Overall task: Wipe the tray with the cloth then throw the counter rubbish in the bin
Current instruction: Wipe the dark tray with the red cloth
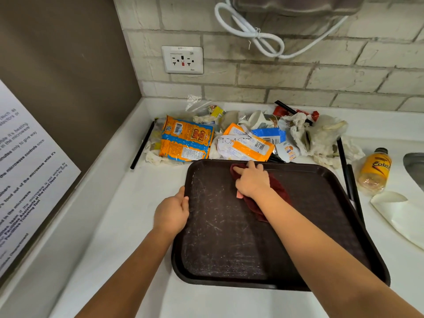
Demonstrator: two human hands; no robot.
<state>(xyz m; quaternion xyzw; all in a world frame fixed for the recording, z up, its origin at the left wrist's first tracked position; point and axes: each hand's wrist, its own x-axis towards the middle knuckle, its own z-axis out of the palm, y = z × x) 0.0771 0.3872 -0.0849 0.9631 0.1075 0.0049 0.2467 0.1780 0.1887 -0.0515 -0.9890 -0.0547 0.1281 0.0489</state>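
Tray (321,226) lies flat on the counter (128,226). Left hand (171,213) grips its left rim. Right hand (252,180) presses the cloth (278,188) down, fingers (251,165) loosely spread.

One tray (321,203), one cloth (278,191), one bottle (375,171), two hands.
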